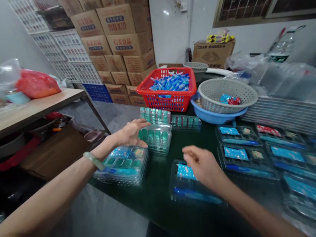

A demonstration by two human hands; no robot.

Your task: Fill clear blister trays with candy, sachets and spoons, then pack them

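Observation:
My left hand (132, 134), a pale bangle on its wrist, reaches with fingers apart over the near edge of a clear tray of green pieces (158, 138). Below that hand is a stack of clear packs (123, 166) with green pieces, a blue packet and a blue item. Over the right part of a clear tray (178, 192) holding a blue packet and a long blue item hovers my right hand (203, 163), its fingers curled together; what they hold, if anything, is hidden. More green trays (155, 114) stand behind.
Filled clear trays (248, 154) cover the table's right side. Behind are a red basket (169, 98) of blue items and a grey colander (227, 95) on a blue basin (216, 113). A side table (52, 102) stands left, stacked cartons (121, 27) at the back.

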